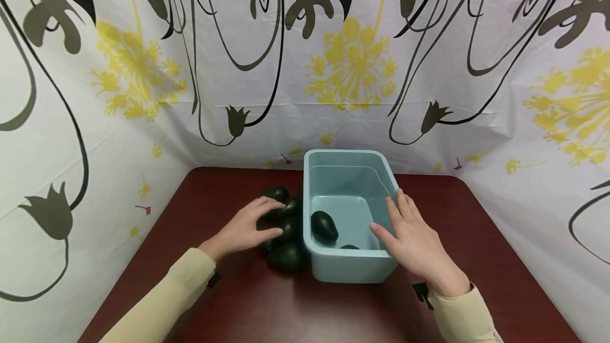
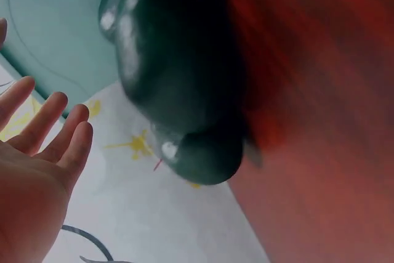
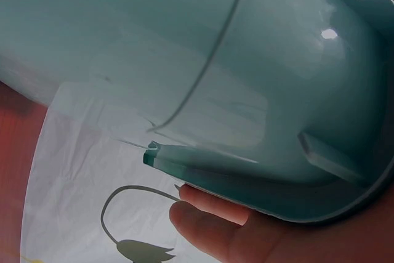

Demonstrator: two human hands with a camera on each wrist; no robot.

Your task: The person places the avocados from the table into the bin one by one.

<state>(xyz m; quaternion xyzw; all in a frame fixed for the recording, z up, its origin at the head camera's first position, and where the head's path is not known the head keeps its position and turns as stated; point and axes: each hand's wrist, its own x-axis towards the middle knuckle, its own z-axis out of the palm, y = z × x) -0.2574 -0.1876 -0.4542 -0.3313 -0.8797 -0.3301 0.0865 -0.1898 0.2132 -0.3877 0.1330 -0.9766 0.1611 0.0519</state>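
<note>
1. A white cloth (image 1: 281,86), printed with grey-green tulips, black stems and yellow bursts, hung behind the bin and out to both sides of it.
2. The desk (image 1: 267,311), dark red and glossy, spread beneath the bin and around it.
3. The bin (image 1: 352,267) itself was pale blue-green, deep and rectangular with rounded corners; it stood upright.
4. A heap of avocados (image 1: 287,256), dark green and shiny, lay close against the bin's left side, several of them piled together.
5. Two pale yellow sleeves (image 1: 162,295) came in from the near side of the bin, one to its left and one to its right.
6. The right hand (image 1: 419,245) was at the bin's right rim, fingers extended and thumb spread away from them, the thumb reaching over the interior.
7. The left hand (image 1: 240,232) was left of the bin, over the heap, its fingers loosely spread and holding nothing; whether they touched an avocado I could not tell.
8. One loose avocado (image 1: 325,226) lay inside the bin, by its left wall.
9. A dark green sliver (image 1: 349,246) showed inside the bin's near wall, mostly hidden.
</note>
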